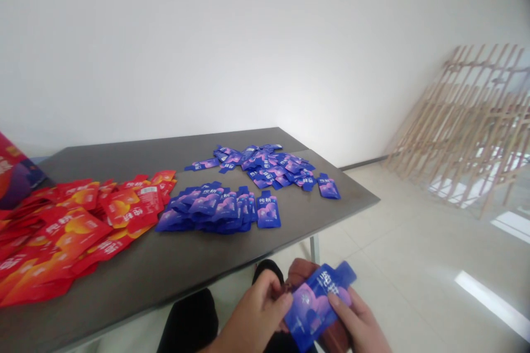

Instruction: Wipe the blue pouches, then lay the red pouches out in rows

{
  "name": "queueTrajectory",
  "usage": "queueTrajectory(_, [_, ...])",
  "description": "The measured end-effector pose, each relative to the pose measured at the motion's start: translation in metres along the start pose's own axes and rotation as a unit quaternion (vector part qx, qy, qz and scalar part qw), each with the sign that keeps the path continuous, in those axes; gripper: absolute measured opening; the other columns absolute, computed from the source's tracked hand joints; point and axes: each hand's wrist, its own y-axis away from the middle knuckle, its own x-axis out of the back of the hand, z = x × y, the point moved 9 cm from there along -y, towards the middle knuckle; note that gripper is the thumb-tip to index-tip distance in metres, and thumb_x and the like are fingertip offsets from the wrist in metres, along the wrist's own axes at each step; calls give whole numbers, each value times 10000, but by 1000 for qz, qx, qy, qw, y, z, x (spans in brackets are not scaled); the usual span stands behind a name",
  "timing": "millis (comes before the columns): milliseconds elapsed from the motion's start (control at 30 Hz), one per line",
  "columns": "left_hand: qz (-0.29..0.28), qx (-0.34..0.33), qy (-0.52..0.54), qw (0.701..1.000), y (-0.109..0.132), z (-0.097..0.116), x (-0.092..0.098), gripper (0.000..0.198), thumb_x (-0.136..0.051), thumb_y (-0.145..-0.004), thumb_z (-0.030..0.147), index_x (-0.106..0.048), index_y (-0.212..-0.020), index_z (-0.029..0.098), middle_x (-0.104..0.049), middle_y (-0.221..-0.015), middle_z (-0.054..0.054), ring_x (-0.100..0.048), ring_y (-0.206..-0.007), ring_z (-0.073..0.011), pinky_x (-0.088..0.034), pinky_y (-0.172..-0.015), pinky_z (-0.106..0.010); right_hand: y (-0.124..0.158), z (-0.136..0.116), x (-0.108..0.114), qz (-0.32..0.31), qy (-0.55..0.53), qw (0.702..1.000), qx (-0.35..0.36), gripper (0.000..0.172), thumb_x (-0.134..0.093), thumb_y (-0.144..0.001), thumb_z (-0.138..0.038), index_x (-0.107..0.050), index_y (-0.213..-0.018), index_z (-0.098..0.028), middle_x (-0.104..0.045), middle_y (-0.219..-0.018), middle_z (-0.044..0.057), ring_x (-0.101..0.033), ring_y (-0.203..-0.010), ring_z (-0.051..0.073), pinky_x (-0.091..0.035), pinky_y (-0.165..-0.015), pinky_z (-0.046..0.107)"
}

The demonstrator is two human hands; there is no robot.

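Note:
Between my two hands, over my lap and in front of the table edge, is a blue pouch (311,309) with purple fruit printed on it, tilted, its narrow spout end up and right. My left hand (260,309) pinches its left edge between thumb and fingers. On its right side my right hand (356,317) grips it, thumb on the printed face. Something brown (301,271) shows behind the pouch; what it is I cannot make out. Nearest on the table lies a single blue pouch (268,210), beside a stacked, overlapping row of blue pouches (215,207).
A looser heap of blue pouches (277,165) lies farther back on the dark table (248,248). Red and orange pouches (78,226) are piled at left, beside a colourful box (16,174). Wooden racks (459,116) lean at the right wall.

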Motion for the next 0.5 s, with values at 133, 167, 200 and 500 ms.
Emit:
queueTrajectory(133, [-83, 87, 10, 993, 2, -19, -18, 178, -554, -786, 313, -411, -813, 211, -571, -621, 48, -596, -574, -133, -420, -534, -215, 2, 3, -18, -13, -63, 998, -7, 394, -781, -685, -493, -719, -926, -186, -724, -689, 3, -648, -551, 192, -547, -652, 333])
queueTrajectory(167, [-83, 91, -9, 992, 3, -21, -18, 155, -560, -774, 298, -442, -794, 200, -569, -637, 41, -593, -599, -130, -421, -551, -213, 3, 7, -20, -4, -66, 998, -8, 399, -784, -678, -493, -719, -923, -185, -728, -693, 7, -656, -559, 197, -547, -642, 328])
queueTrajectory(200, [-77, 92, -39, 992, 4, -22, -17, 134, -556, -771, 291, -470, -757, 190, -549, -632, 40, -571, -601, -121, -407, -555, -207, 3, 11, -21, 4, -62, 998, -9, 411, -789, -668, -498, -719, -920, -180, -738, -716, 20, -674, -597, 211, -549, -640, 327])
queueTrajectory(500, [-122, -20, -107, 986, 23, 5, -6, 361, -456, -835, 438, -363, -579, 201, -335, -584, 35, -317, -550, -99, -235, -483, -233, -8, -15, 28, 116, 138, 982, 62, 428, -691, -743, -556, -744, -932, -176, -766, -1003, 96, -670, -1036, 326, -539, -898, 414])
